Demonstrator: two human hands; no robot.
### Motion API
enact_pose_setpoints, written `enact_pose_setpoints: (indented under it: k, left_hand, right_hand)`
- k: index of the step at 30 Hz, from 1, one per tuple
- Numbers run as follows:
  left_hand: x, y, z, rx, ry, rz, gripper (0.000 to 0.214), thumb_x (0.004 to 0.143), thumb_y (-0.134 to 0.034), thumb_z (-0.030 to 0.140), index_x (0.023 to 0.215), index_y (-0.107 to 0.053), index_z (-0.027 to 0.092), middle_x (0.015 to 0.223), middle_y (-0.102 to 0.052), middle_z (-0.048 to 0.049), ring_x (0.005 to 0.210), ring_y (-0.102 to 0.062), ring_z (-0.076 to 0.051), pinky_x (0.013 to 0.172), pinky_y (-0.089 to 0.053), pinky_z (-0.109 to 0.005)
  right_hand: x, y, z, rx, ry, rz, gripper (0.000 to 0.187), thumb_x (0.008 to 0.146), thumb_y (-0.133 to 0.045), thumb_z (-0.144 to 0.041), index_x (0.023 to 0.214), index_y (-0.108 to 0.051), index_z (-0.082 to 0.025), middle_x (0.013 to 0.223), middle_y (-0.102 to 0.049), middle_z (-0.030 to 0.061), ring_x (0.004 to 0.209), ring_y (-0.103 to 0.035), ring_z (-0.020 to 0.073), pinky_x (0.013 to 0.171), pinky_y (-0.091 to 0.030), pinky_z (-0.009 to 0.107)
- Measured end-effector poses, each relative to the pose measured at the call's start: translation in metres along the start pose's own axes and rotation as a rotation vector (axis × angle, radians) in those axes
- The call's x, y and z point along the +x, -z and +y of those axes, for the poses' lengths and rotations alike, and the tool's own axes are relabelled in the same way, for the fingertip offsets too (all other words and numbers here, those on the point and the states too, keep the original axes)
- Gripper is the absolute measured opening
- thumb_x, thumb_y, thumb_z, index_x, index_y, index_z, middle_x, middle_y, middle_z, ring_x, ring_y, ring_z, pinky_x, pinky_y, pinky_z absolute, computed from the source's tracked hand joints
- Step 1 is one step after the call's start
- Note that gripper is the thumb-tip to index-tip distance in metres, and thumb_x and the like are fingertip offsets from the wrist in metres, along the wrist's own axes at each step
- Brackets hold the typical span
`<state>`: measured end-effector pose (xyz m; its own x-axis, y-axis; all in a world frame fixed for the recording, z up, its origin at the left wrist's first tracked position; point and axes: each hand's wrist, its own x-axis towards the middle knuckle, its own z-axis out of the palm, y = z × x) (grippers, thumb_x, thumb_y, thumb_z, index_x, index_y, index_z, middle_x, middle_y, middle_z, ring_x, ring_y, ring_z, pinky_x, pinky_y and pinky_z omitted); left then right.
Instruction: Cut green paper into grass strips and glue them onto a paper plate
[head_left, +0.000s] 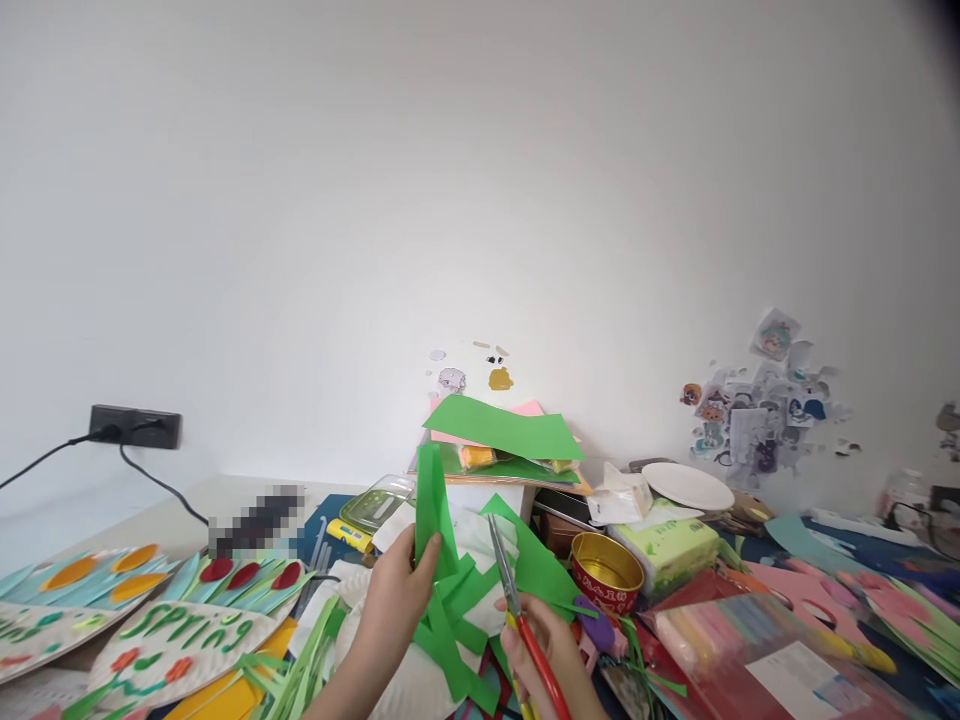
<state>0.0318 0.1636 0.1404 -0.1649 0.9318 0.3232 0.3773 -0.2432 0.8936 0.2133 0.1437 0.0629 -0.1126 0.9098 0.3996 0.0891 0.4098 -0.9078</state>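
The left hand [409, 570] reaches forward, its grip pinched on an upright green paper strip [433, 500]. The right hand [551, 650], its grip wrapped around red-and-yellow-handled scissors [504, 560], points the blades forward. Green paper pieces [444, 630] lie between; a red-and-gold tin [600, 596] and tissue pack [669, 550] crowd the right.

- 2 hands: left hand [409, 585], right hand [544, 650]
- 1 pair of scissors [517, 606], in right hand
- 1 red tin [602, 598], just right of right hand
- 1 green soft pack [667, 552], beyond tin
- 1 plain white plate [686, 486], farther right
- 1 yellow tube [349, 536], left of left hand
- 2 decorated plates [217, 650], well left of left hand; 3 orange ovals [71, 573], 3 red ovals [244, 576] on them
- green pieces [442, 640] between hands: overlapping, can't count
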Motion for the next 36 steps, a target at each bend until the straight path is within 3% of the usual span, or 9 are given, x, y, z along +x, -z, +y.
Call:
enact_pose_setpoints:
  k: [2,6,11,16,24,36]
  left_hand:
    - [-0.003,-0.002,0.004,-0.142,0.032,-0.04,0.029,0.074,-0.041,0.05,0.081,-0.047,0.022,0.04,-0.029,0.0118,0.032,-0.035,-0.012,0.037,-0.026,-0.022]
    - [-0.006,-0.004,0.002,-0.295,0.031,-0.05,0.035,0.072,-0.045,0.056,0.081,-0.045,0.023,0.032,-0.027,0.0142,0.028,-0.033,-0.01,0.034,-0.025,-0.021]
    - [-0.007,-0.004,0.006,-0.363,0.054,0.001,0.037,0.07,-0.046,0.057,0.081,-0.042,0.022,0.037,-0.046,0.0101,0.025,-0.031,-0.008,0.033,-0.025,-0.021]
    - [-0.012,-0.007,0.017,-0.435,0.072,-0.059,0.036,0.064,-0.051,0.054,0.076,-0.039,0.023,0.038,-0.045,0.0113,0.024,-0.029,-0.006,0.032,-0.021,-0.02]
    - [-0.017,-0.009,0.021,-0.433,0.044,-0.246,0.031,0.064,-0.049,0.052,0.062,-0.037,0.023,0.039,-0.045,0.0097,0.025,-0.03,-0.005,0.034,-0.023,-0.021]
    - [-0.02,-0.01,0.022,-0.295,0.045,-0.311,0.025,0.073,-0.046,0.038,0.054,-0.038,0.024,0.029,-0.035,0.0099,0.03,-0.03,-0.008,0.04,-0.025,-0.023]
  right_hand:
    - [0.0,-0.002,0.0,-0.114,0.044,-0.029,0.045,0.074,-0.063,-0.049,0.102,-0.057,-0.015,0.058,-0.049,-0.0045,0.05,-0.048,0.0123,0.048,-0.036,0.024]
    - [-0.002,-0.002,-0.002,-0.427,0.077,-0.008,0.049,0.065,-0.064,-0.048,0.103,-0.059,-0.018,0.059,-0.049,-0.0019,0.054,-0.047,0.0159,0.051,-0.032,0.026]
    - [-0.002,-0.001,0.003,-0.493,0.128,-0.055,0.052,0.066,-0.058,-0.054,0.104,-0.058,-0.019,0.063,-0.053,0.0002,0.054,-0.048,0.0166,0.05,-0.035,0.025]
    - [0.001,-0.001,0.014,-0.473,0.143,-0.059,0.052,0.068,-0.057,-0.055,0.105,-0.056,-0.019,0.059,-0.046,-0.0031,0.051,-0.042,0.0132,0.047,-0.031,0.023]
    - [0.006,-0.002,0.025,-0.219,0.092,-0.048,0.057,0.068,-0.059,-0.06,0.102,-0.056,-0.015,0.058,-0.038,-0.0048,0.048,-0.035,0.0108,0.045,-0.026,0.023]
    - [0.004,-0.002,0.019,-0.186,0.096,-0.094,0.058,0.068,-0.06,-0.059,0.105,-0.055,-0.014,0.059,-0.039,-0.0049,0.05,-0.036,0.0108,0.046,-0.024,0.023]
